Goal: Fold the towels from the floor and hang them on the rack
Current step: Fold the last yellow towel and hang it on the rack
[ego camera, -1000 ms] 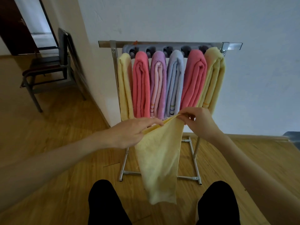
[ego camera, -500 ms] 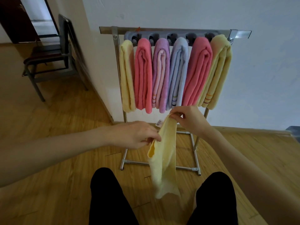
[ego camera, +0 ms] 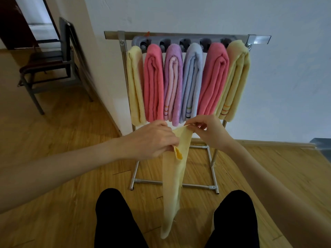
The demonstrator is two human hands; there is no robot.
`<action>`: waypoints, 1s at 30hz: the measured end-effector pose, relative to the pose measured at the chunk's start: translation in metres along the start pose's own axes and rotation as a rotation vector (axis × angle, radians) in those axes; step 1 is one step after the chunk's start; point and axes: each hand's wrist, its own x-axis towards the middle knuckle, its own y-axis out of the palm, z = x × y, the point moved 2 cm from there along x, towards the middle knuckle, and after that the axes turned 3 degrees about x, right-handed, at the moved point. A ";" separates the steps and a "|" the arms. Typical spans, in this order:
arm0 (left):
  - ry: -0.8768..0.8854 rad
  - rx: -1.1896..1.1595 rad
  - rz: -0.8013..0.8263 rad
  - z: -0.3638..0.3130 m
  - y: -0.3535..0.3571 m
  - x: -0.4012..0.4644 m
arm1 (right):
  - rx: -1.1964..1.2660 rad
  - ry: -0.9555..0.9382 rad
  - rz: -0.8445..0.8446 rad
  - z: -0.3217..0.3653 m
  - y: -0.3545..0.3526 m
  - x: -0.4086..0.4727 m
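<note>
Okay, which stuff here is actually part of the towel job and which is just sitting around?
Part of the job: yellow towel held by left hand and right hand; rack; six hung towels.
Just around: chair.

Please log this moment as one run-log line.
left hand: pinches yellow towel | right hand: pinches its top edge | rack: six towels hung

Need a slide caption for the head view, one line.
Both hands, left hand and right hand, pinch a hanging yellow towel before a rack holding six folded towels.
</note>
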 end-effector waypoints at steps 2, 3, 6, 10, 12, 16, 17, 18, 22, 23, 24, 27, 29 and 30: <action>-0.072 -0.025 -0.062 0.006 -0.001 0.000 | 0.047 -0.002 -0.005 0.003 -0.001 0.001; -0.106 -0.031 -0.089 0.008 -0.002 0.001 | 0.073 -0.006 -0.004 0.006 0.000 0.001; -0.207 -0.036 -0.159 0.013 -0.002 0.004 | 0.154 -0.023 0.003 0.015 0.000 0.001; -0.283 -0.053 -0.233 0.014 -0.003 0.005 | 0.197 -0.073 0.012 0.028 0.000 0.000; -0.315 -0.057 -0.254 0.013 -0.003 0.005 | 0.212 -0.096 0.022 0.031 0.000 0.000; -0.367 -0.066 -0.293 0.013 -0.004 0.004 | 0.226 -0.119 0.041 0.035 -0.001 -0.001; -0.377 -0.061 -0.306 0.013 -0.004 0.004 | 0.229 -0.123 0.044 0.036 -0.002 -0.001; -0.386 -0.053 -0.319 0.013 -0.004 0.005 | 0.232 -0.126 0.045 0.037 -0.002 -0.001; -0.415 -0.032 -0.376 0.011 -0.008 0.010 | 0.258 -0.102 0.024 0.038 -0.003 -0.002; -0.428 -0.032 -0.386 0.011 -0.009 0.012 | 0.274 -0.093 0.016 0.037 -0.003 -0.002; -0.438 -0.035 -0.393 0.010 -0.011 0.014 | 0.295 -0.085 0.011 0.037 -0.004 -0.002; -0.453 -0.051 -0.428 0.011 -0.016 0.021 | 0.314 -0.109 -0.025 0.040 -0.006 -0.003; -0.461 -0.046 -0.455 0.012 -0.019 0.026 | 0.269 -0.140 -0.092 0.040 -0.007 -0.003; -0.466 -0.047 -0.465 0.011 -0.021 0.028 | 0.254 -0.148 -0.131 0.040 -0.007 -0.002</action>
